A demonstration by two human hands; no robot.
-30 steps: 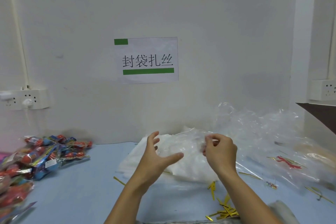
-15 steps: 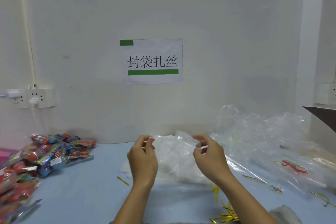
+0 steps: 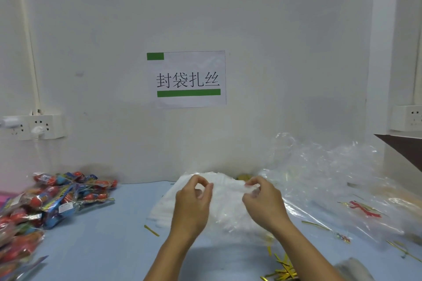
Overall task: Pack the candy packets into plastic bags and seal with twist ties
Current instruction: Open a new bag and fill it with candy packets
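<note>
Both hands work at the flat stack of clear thin plastic bags lying on the pale blue table, taken here as the landmark. The left hand has thumb and forefinger curled into a pinch at the stack's far edge; whether film lies between them cannot be told. The right hand pinches a fold of clear film at the same edge, fingers curled.

The heap of red-and-blue foil candy packets sits well left of the stack, untouched. Loose gold wire twist ties lie just near-right of it, one stray gold tie at its near-left corner. A crumpled mass of clear plastic sheeting lies right of the stack.

Risks, as judged:
- Thin film clings; two bags may lift as one.
- A one-sided pinch may fail to part the bag mouth.
- Dragging the top bag may skew the stack.
- Ties under the stack's near edge may snag or puncture film.

No bag is filled yet.
</note>
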